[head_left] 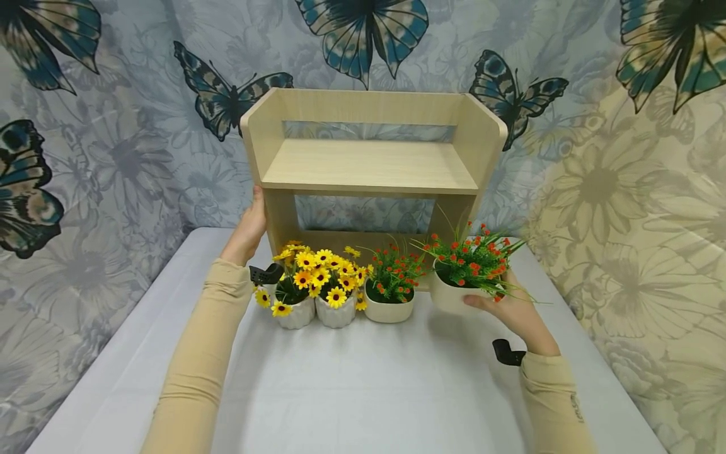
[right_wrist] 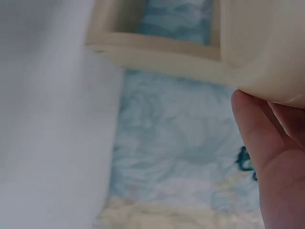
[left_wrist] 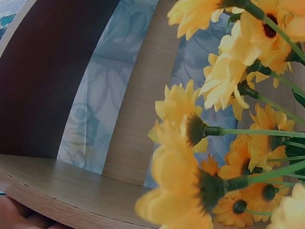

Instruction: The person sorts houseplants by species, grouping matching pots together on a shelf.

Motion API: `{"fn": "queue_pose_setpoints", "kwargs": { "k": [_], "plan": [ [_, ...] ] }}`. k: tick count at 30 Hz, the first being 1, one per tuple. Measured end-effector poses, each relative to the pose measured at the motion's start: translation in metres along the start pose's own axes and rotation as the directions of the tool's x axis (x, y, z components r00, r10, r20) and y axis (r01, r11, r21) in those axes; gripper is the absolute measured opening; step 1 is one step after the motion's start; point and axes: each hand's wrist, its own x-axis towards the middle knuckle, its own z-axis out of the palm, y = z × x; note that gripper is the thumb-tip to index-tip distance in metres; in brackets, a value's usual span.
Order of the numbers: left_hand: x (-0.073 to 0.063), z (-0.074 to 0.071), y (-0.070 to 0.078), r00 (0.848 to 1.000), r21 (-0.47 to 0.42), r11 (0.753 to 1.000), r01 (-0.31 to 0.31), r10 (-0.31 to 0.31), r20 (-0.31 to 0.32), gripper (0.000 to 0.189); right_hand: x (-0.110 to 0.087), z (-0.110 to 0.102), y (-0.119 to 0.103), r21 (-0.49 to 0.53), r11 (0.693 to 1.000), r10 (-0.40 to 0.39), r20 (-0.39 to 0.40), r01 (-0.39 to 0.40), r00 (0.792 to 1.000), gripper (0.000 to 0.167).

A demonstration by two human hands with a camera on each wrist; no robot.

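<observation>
A light wooden two-tier shelf (head_left: 368,167) stands on the white table. My left hand (head_left: 247,227) rests along the outside of its left side panel, with most of the fingers hidden. In the left wrist view, part of that hand (left_wrist: 14,214) shows beside the panel's edge. At the shelf's right front, my right hand (head_left: 516,312) holds a cream flowerpot (head_left: 454,297) with red flowers and grassy leaves. Thumb and fingers are at the pot's side and underside, and the pot is raised over the table. In the right wrist view, fingers (right_wrist: 259,133) press against the pot (right_wrist: 271,52).
Lined up before the shelf are two white pots (head_left: 336,313) of yellow flowers and a cream pot (head_left: 389,311) with red flowers. Yellow blooms (left_wrist: 190,129) fill the right of the left wrist view. Butterfly-patterned cloth (head_left: 130,157) hangs behind the white table (head_left: 363,391).
</observation>
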Motion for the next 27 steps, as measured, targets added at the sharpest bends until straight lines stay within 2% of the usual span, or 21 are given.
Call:
{"fn": "queue_pose_setpoints", "kwargs": {
  "k": [3,9,17,23,27],
  "plan": [
    [0.001,0.0,0.0,1.0,-0.007,1.0,-0.013,0.013,0.008,0.092,0.003,-0.003,-0.018,0.049,0.999,-0.023,-0.002,0.023,1.0,0.1],
    [0.004,0.0,-0.001,1.0,0.001,1.0,-0.013,0.013,-0.001,0.095,0.01,-0.005,-0.053,0.145,0.979,-0.144,-0.021,0.146,0.989,0.088],
    [0.005,0.001,-0.001,1.0,-0.007,1.0,-0.022,0.021,-0.005,0.093,0.016,-0.002,-0.093,0.197,0.955,-0.215,-0.059,0.223,0.975,0.088],
    [0.005,0.0,-0.002,1.0,-0.008,1.0,-0.01,0.01,-0.006,0.094,0.03,0.001,-0.119,0.226,0.909,-0.324,-0.144,0.35,0.935,0.083],
    [0.004,-0.001,-0.003,1.0,-0.002,1.0,-0.002,0.002,-0.014,0.095,0.041,0.006,-0.139,0.275,0.858,-0.398,-0.178,0.434,0.9,0.08]
  ]
}}
